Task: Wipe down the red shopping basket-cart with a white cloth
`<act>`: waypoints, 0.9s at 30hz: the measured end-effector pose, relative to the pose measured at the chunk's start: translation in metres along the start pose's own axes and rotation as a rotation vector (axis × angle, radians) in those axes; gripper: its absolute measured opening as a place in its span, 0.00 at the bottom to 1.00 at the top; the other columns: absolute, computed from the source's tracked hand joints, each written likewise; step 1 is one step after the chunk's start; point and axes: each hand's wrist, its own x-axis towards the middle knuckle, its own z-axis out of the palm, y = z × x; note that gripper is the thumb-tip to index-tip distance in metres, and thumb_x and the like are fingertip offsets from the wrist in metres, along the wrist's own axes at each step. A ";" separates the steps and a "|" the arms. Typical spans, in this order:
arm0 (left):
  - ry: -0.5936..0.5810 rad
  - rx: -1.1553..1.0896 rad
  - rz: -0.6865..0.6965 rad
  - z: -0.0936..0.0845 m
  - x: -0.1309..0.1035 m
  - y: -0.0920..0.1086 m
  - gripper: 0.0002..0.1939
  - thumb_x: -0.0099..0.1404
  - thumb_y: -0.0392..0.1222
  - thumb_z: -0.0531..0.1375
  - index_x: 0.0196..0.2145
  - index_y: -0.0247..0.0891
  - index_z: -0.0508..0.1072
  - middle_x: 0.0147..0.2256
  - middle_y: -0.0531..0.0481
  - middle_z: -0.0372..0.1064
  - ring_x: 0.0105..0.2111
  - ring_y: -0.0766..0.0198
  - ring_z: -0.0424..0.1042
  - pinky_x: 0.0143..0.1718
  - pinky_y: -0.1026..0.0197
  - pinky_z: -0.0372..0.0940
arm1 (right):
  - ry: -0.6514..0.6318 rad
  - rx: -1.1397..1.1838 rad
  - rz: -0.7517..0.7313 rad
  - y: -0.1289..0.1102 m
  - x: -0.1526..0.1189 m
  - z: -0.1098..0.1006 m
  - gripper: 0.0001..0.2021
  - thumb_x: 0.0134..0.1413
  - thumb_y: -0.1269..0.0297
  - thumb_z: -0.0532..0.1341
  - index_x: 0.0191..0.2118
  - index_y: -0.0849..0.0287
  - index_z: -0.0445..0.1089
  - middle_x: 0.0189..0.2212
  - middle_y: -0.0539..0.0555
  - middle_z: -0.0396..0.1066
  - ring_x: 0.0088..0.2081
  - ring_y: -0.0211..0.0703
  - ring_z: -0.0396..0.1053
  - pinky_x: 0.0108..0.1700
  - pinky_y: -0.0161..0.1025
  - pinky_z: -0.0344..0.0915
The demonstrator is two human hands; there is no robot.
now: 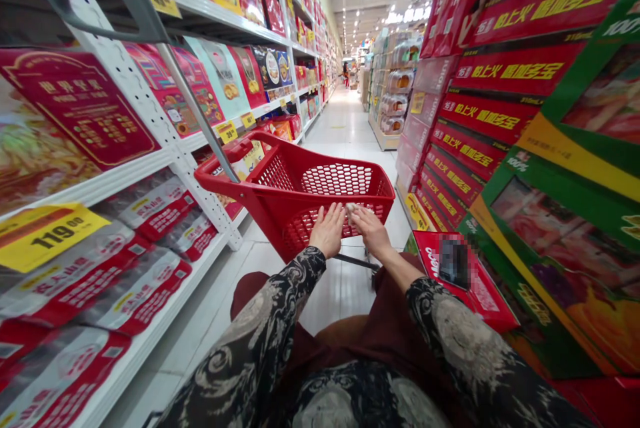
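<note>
My left hand (327, 231) is held out flat, its fingers straight and close together, with nothing visible in it. Close beside it, my right hand (369, 232) has its fingers bent inward toward the left fingertips. A small whitish bit shows at the right fingertips, too small and blurred to name. Both hands are in front of the side of a red plastic shopping cart (315, 196), which stands crosswise ahead of my knees. Whether the fingers touch the cart I cannot tell. The cart's grey handle (120, 31) rises at the upper left on a metal bar.
White shelves (187, 141) with boxed goods and bottle packs (130, 261) line the left. Stacked red drink cartons (487, 115) and green fruit boxes (565, 215) stand close on the right. A dark blurred-out object (455, 261) lies on a red box. The tiled aisle (345, 108) runs ahead.
</note>
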 end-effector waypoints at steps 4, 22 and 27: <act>0.008 0.004 0.011 0.000 0.014 0.004 0.32 0.60 0.32 0.46 0.62 0.25 0.50 0.65 0.38 0.41 0.65 0.53 0.40 0.64 0.41 0.38 | 0.199 -0.042 0.095 0.022 0.010 -0.022 0.16 0.62 0.70 0.50 0.51 0.60 0.69 0.54 0.59 0.67 0.61 0.45 0.56 0.61 0.50 0.56; 0.027 -0.026 0.132 0.026 0.042 0.021 0.33 0.58 0.31 0.47 0.62 0.25 0.49 0.65 0.38 0.41 0.65 0.52 0.40 0.63 0.41 0.38 | 0.156 -0.026 0.244 0.033 -0.020 -0.018 0.19 0.59 0.74 0.47 0.52 0.60 0.68 0.56 0.58 0.64 0.62 0.43 0.54 0.62 0.51 0.55; 0.060 -0.032 0.097 0.026 0.044 0.014 0.33 0.59 0.32 0.46 0.63 0.27 0.49 0.66 0.39 0.39 0.66 0.53 0.37 0.63 0.39 0.35 | 0.130 -0.003 0.306 0.024 -0.010 -0.012 0.23 0.56 0.76 0.46 0.55 0.60 0.65 0.58 0.57 0.61 0.63 0.43 0.51 0.63 0.51 0.52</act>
